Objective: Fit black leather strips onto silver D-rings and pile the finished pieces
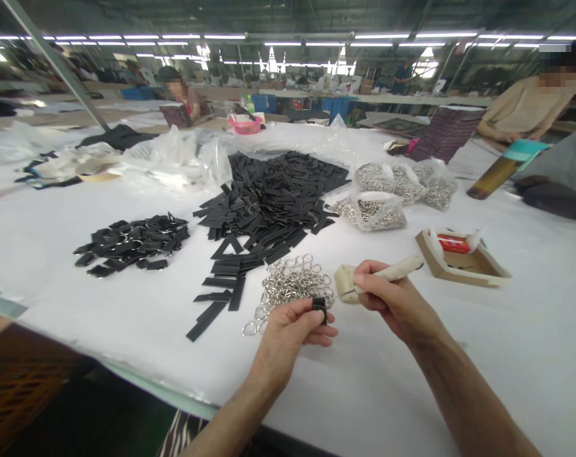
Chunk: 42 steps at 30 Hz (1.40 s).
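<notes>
My left hand (292, 330) pinches a small folded black strip (319, 308) between thumb and fingers. My right hand (387, 292) grips a whitish pen-like tool (402, 268), whose thin dark tip points at a cream-coloured block or small pot (346, 284); whether they touch I cannot tell. Just beyond my left hand lies a heap of metal rings (295, 282), a few of them loose at its near edge. Behind the rings spreads a large pile of flat black strips (273, 197). To the left sits a smaller pile of folded black strips with rings (133, 244).
Clear plastic bags of rings (383, 209) stand at the back right. Nearby are a cardboard tray (464, 273) holding a red tube and a tilted bottle (502, 171). Crumpled plastic (174, 155) covers the back left. Other people (530, 108) sit across the white table (126, 324).
</notes>
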Motion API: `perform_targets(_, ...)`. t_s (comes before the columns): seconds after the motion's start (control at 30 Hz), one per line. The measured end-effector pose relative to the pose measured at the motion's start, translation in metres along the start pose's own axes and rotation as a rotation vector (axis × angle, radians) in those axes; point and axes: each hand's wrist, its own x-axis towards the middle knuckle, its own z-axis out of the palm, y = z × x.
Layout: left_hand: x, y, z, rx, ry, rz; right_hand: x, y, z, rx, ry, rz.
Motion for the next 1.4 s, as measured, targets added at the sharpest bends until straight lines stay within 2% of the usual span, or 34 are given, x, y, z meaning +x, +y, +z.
perform_targets(0.57, -0.005, -0.002, 0.001, 0.041, -0.010, -0.020, 0.003, 0.009, 0.003, -0.068, -0.098, 0.044)
perform_targets(1.13, -0.008, -0.007, 0.000, 0.052, -0.008, -0.058, 0.003, 0.014, 0.000, -0.112, -0.114, 0.036)
perform_targets(1.4, -0.013, -0.004, 0.005, 0.091, 0.003, -0.048, 0.003, 0.017, 0.001, -0.265, -0.067, -0.045)
